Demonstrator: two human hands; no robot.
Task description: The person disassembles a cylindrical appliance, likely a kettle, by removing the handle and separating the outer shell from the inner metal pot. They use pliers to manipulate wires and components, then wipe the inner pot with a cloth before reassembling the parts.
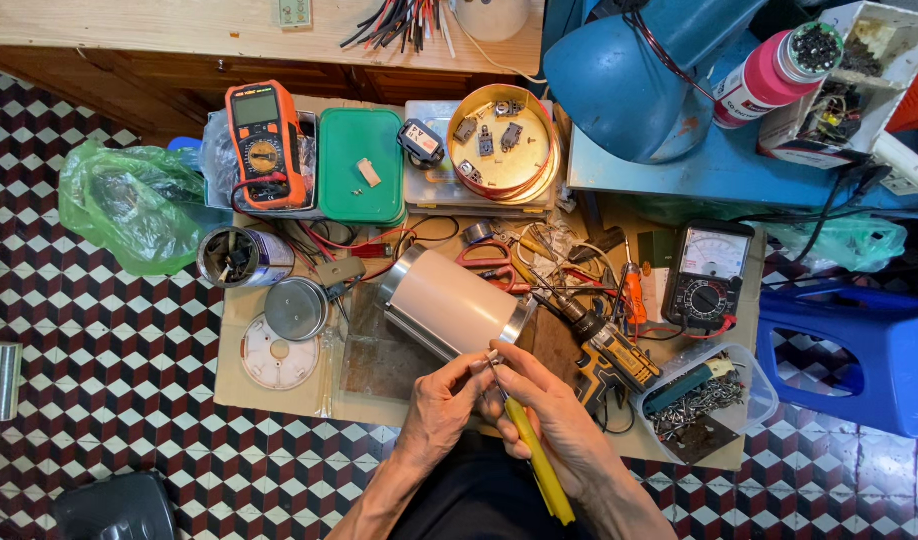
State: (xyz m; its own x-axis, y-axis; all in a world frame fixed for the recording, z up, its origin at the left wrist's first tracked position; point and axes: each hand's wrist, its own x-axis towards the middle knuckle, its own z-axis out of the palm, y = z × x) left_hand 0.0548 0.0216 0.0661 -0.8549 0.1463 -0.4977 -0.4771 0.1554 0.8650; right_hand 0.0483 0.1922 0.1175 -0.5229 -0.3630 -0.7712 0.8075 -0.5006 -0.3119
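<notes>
Low over the surface [279, 395], a yellow-handled screwdriver [534, 455] is gripped in the right hand [549, 405], its tip pinched by the left hand [444, 400] at the rim of the white cylinder [454, 305] lying just beyond both.

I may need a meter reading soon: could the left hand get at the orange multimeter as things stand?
Probably not at once. The left hand is pinching something small beside the yellow-handled screwdriver, and the white cylinder lies between it and the orange multimeter at the board's far edge.
</notes>
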